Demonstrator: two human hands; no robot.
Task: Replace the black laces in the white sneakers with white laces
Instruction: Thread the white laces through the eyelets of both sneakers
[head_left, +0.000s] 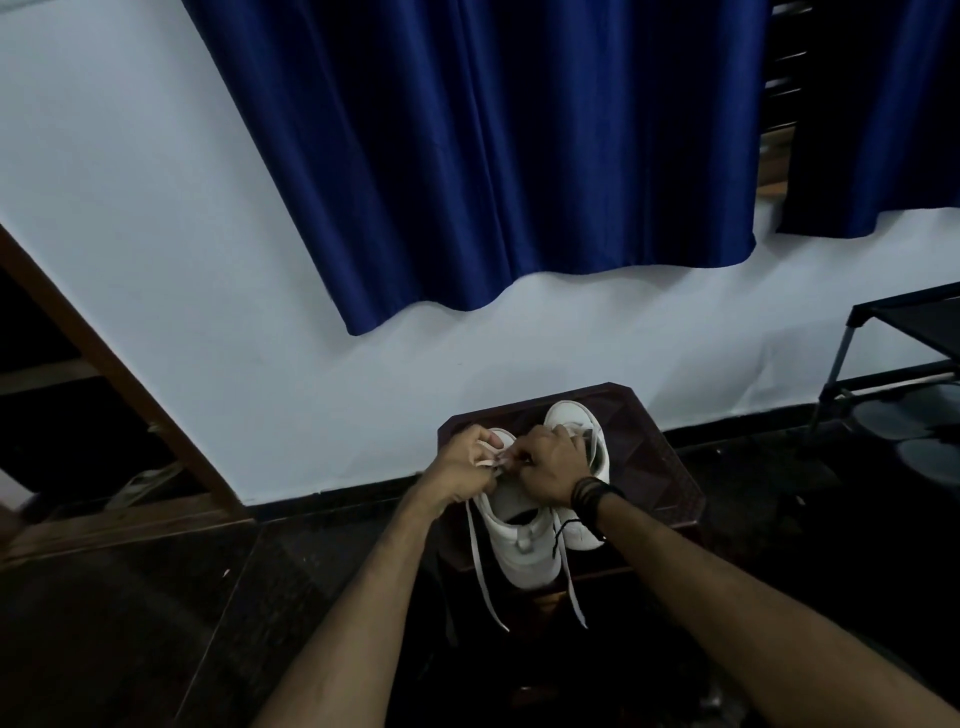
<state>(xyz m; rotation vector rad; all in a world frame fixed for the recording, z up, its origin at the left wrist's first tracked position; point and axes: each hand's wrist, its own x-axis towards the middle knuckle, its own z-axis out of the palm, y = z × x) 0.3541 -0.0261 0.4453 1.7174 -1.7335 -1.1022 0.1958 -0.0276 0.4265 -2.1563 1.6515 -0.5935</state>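
Two white sneakers stand side by side on a small dark wooden stool (654, 457). The near sneaker (519, 545) has a white lace (475, 561) whose two ends hang down over the stool's front. My left hand (467, 462) pinches the white lace over the front of this sneaker. My right hand (553, 462), with a dark wristband, pinches the same lace close beside the left one. The far sneaker (566, 415) lies partly hidden behind my right hand. A thin black lace (563, 530) dangles by my right wrist.
A white wall with a blue curtain (493, 156) rises behind the stool. A black metal rack (904, 364) stands at the right, a wooden frame (104, 364) at the left. The floor (156, 623) is dark.
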